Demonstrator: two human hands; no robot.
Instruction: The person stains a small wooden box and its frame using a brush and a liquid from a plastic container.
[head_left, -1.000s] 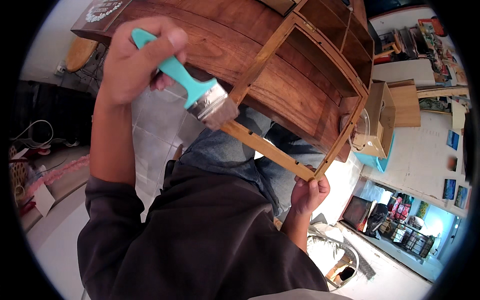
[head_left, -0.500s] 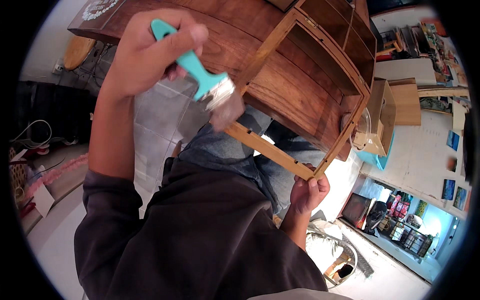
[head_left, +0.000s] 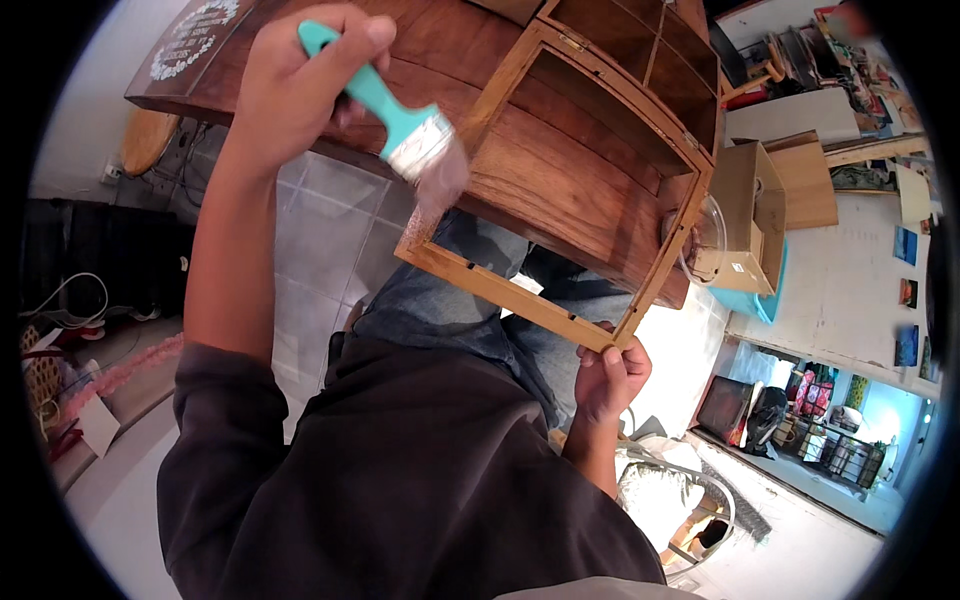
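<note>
My left hand [head_left: 290, 100] is closed around the turquoise handle of a flat paintbrush [head_left: 405, 130]. Its bristles, slightly blurred, lie over the left bar of a wooden door frame [head_left: 500, 290], just above the frame's near left corner. Whether they press on the wood I cannot tell. At the near right corner, my right hand [head_left: 612, 380] pinches the frame between thumb and fingers. Hinges join the frame's far side to a wooden cabinet [head_left: 615, 35] with several compartments. Through the frame's opening show the table and my jeans.
Under the cabinet is a reddish-brown wooden table [head_left: 430, 50]. A clear round container [head_left: 708, 240] stands beside the frame's right bar, near an open cardboard box [head_left: 750, 210]. A turquoise bin [head_left: 765, 300] sits below the box. Dark bags [head_left: 110, 250] lie at the far left.
The brush has moved up along the left bar, uncovering the frame's near left corner. My right hand keeps its hold on the frame. The whole view has shifted slightly.
</note>
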